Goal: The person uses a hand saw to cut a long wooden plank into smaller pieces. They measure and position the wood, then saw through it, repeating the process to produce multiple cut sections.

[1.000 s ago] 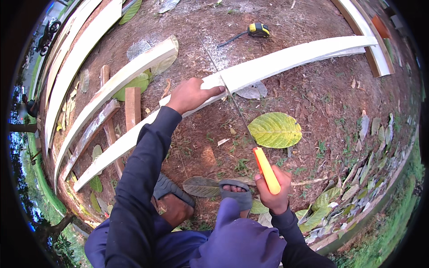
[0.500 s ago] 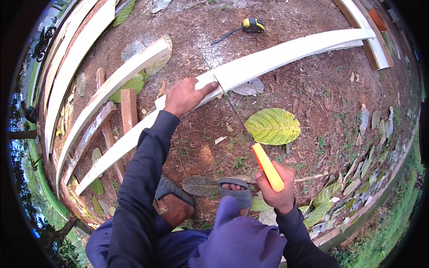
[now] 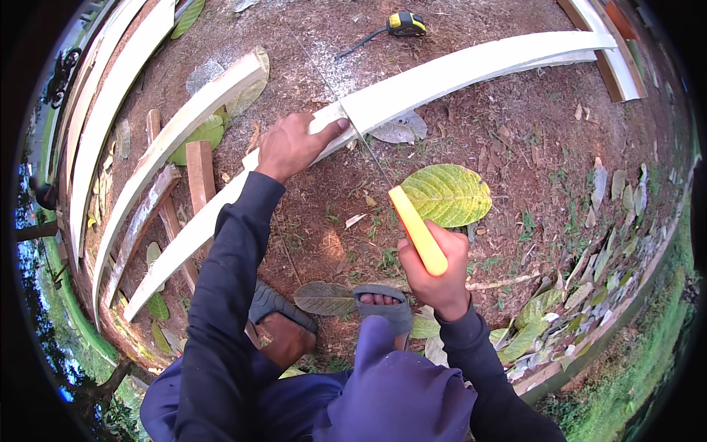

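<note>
A long white-faced wooden board (image 3: 456, 77) runs slantwise across the ground in front of me. My left hand (image 3: 293, 146) is closed over it, fingers over the far side and thumb lying along the top, just left of the saw blade. In my right hand (image 3: 440, 271) is a hand saw (image 3: 418, 230), gripped by its yellow and orange handle. Its thin blade crosses the board just beyond my left thumb, and its far end reaches past the board over pale sawdust (image 3: 328, 65).
A yellow and black tape measure (image 3: 406, 24) lies beyond the board. More boards (image 3: 177, 121) lie at the left, with a short wooden piece (image 3: 199, 173) beside them. Another plank (image 3: 605, 55) supports the board's right end. A yellow-green leaf (image 3: 445, 195) lies near the saw handle.
My right hand has pushed the saw away from me, so its handle is closer to the board and more blade shows beyond it. My left hand keeps its place on the board.
</note>
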The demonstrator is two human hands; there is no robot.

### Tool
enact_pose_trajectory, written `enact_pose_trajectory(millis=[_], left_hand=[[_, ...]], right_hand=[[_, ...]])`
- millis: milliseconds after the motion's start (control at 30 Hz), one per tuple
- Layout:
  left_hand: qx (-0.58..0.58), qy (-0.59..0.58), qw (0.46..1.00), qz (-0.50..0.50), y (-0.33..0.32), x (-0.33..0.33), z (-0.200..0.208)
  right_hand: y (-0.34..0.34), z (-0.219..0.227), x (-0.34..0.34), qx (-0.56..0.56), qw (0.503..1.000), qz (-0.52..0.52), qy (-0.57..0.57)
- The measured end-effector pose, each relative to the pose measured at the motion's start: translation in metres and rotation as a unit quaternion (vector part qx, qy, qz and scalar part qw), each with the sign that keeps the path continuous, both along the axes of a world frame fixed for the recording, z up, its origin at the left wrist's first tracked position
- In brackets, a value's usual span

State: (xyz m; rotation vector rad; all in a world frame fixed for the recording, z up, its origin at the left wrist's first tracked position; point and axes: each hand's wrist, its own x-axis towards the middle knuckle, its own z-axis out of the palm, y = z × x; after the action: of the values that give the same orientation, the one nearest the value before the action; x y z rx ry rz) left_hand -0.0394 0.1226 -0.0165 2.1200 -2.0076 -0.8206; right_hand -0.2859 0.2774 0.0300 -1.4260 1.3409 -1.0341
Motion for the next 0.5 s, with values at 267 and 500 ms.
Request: enact_pose_trajectory(millis=[267,500], left_hand=[[-0.021,-0.045,0.999,0.000,0.002,0.011,-0.010],[0.007,-0.055,0.998,0.003,-0.008,-0.001,0.013]], right_hand=[[0.047,0.018,-0.028,0.032,0.999,-0.005,0.012],[-0.038,-0.017,0.020,-0.007,1.000,-0.014,0.005]])
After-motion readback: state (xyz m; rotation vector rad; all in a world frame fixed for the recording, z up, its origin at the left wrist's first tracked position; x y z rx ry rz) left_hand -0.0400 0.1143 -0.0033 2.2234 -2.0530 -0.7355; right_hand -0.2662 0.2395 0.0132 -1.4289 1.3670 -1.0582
